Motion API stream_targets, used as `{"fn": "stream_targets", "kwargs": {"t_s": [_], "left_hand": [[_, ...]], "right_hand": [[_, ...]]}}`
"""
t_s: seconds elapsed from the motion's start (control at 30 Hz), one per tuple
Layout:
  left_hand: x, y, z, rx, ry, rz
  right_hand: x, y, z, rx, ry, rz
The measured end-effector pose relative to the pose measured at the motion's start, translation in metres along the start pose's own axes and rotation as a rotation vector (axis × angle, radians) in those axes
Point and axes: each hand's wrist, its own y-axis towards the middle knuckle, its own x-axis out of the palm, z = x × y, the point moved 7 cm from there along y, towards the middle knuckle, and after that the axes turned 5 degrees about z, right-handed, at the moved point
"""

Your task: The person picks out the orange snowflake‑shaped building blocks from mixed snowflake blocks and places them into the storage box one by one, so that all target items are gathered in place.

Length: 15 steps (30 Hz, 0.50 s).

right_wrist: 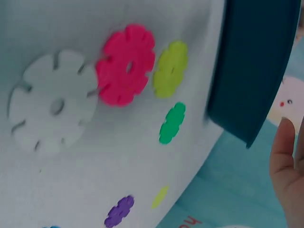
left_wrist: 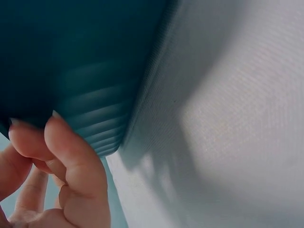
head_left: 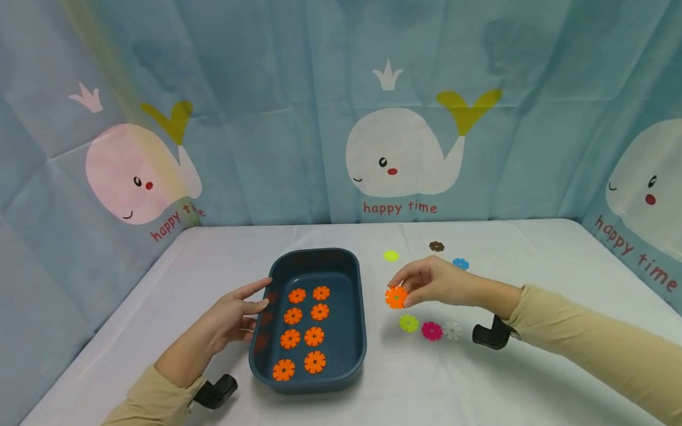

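Note:
A dark blue rectangular tray [head_left: 345,290] holds several orange notched discs [head_left: 290,338] in two columns on its floor. At its left side my left hand [head_left: 231,318] touches the rim and outer wall with fingertips and thumb; the left wrist view shows these fingertips [left_wrist: 71,147] against the wall. To the right of the tray, my right hand [head_left: 434,282] pinches another orange notched disc [head_left: 395,297] by its edge, raised above the tablecloth. In the right wrist view only part of this hand [right_wrist: 287,166] shows, at the right edge, and the held disc is out of sight.
Yellow-green [head_left: 408,323], pink [head_left: 432,331] and white discs [head_left: 452,330] lie nearer than the right hand. Yellow [head_left: 391,255], brown [head_left: 436,246] and blue discs [head_left: 461,263] lie farther back. Green [right_wrist: 172,123] and purple discs [right_wrist: 118,211] show in the right wrist view. A whale-print curtain [head_left: 269,165] hangs behind.

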Motion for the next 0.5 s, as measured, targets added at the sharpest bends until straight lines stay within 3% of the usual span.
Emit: {"fn": "stream_targets", "kwargs": {"t_s": [0.5], "left_hand": [[-0.002, 0.000, 0.000, 0.005, 0.011, 0.003]], "right_hand": [[0.038, 0.016, -0.019, -0.075, 0.006, -0.055]]}}
